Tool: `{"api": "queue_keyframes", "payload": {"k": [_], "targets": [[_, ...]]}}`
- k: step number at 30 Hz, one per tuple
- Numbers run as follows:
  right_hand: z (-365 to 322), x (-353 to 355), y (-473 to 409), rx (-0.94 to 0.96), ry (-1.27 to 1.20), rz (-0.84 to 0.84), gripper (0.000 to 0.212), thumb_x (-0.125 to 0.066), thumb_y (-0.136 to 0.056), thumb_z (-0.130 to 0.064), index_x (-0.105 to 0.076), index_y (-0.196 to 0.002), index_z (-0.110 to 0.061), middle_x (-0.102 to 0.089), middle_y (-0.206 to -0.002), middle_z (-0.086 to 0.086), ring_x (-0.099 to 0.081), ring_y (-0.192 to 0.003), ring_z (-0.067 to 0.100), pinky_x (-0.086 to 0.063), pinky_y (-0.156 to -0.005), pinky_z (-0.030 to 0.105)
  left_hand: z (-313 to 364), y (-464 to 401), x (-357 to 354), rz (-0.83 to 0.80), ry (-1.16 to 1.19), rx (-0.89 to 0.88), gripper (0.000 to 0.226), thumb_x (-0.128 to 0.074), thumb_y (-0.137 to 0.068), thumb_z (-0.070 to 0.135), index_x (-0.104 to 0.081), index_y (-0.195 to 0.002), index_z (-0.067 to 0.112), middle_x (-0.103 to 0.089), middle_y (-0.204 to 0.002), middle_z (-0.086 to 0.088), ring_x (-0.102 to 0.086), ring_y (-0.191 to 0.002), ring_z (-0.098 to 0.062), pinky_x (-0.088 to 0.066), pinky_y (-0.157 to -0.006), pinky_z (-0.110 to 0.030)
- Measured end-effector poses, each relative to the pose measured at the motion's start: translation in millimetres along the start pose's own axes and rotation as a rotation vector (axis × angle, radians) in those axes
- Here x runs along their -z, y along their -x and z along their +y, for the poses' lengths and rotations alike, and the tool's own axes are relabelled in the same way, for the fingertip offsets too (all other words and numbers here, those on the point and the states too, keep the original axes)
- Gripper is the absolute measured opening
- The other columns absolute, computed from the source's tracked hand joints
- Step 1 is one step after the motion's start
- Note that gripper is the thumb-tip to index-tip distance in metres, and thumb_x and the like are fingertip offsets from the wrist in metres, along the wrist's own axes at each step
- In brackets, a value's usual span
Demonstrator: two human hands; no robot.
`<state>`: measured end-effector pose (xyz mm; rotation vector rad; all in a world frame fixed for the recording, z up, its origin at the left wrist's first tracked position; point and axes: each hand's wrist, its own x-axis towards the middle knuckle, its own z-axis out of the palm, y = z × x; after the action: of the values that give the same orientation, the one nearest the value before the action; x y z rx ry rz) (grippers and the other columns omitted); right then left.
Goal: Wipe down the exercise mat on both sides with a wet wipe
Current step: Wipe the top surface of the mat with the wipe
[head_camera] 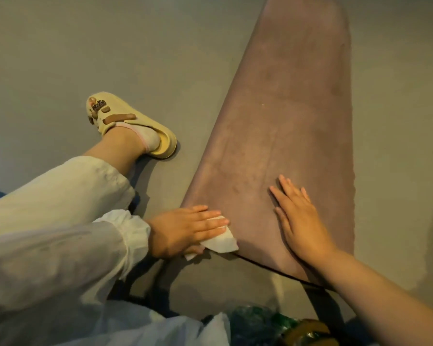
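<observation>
Right hand (301, 222) flat, fingers straight, pinning purple exercise mat (285, 121); left hand (183, 228) presses wet wipe (220, 240) at near corner, thumb possibly pinching. Risk: wipe bunching, corner lifting.

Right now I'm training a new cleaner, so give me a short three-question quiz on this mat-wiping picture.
1. True or false: the right hand lies flat on the mat.
2. Which hand presses the wipe? A) left B) right C) neither
3. Fill in: the wipe sits at the mat's near ____ corner.

Key:
1. True; its fingers are spread on the surface.
2. A; the left hand covers the wipe with straight fingers.
3. Left, beside the leg wearing the sandal.
</observation>
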<state>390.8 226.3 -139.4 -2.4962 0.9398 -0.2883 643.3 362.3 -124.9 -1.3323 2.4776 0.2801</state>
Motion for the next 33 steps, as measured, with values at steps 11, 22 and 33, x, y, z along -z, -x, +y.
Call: {"api": "queue_keyframes", "payload": {"k": [11, 22, 33], "targets": [[46, 28, 3, -0.398, -0.250, 0.152, 0.047, -0.063, -0.089, -0.025, -0.051, -0.135, -0.022, -0.029, -0.152, 0.010, -0.032, -0.137, 0.026, -0.027, -0.112, 0.035, -4, -91, 40, 0.238, 0.032, 0.450, 0.063, -0.024, -0.099, 0.045, -0.022, -0.146, 0.003, -0.020, -0.154, -0.013, -0.019, -0.143, -0.026, -0.010, -0.116, -0.038], [82, 35, 4, -0.506, -0.421, 0.157, 0.039, -0.042, -0.089, 0.012, -0.068, -0.112, -0.007, -0.056, -0.132, 0.008, -0.049, -0.124, 0.021, -0.024, -0.099, 0.007, 40, -137, 37, 0.185, 0.208, 0.100, 0.065, -0.031, -0.099, 0.040, -0.002, -0.149, 0.010, 0.005, -0.156, -0.005, 0.012, -0.142, -0.019, 0.014, -0.113, -0.026], [97, 26, -4, -0.588, -0.706, 0.223, 0.041, -0.037, -0.091, 0.013, -0.067, -0.107, -0.009, -0.064, -0.109, 0.003, -0.059, -0.109, 0.017, -0.039, -0.099, 0.022, 43, -110, 31, 0.203, -0.151, -0.052, 0.061, -0.048, -0.086, 0.045, -0.047, -0.135, 0.009, -0.049, -0.139, -0.007, -0.050, -0.126, -0.022, -0.039, -0.102, -0.043]]}}
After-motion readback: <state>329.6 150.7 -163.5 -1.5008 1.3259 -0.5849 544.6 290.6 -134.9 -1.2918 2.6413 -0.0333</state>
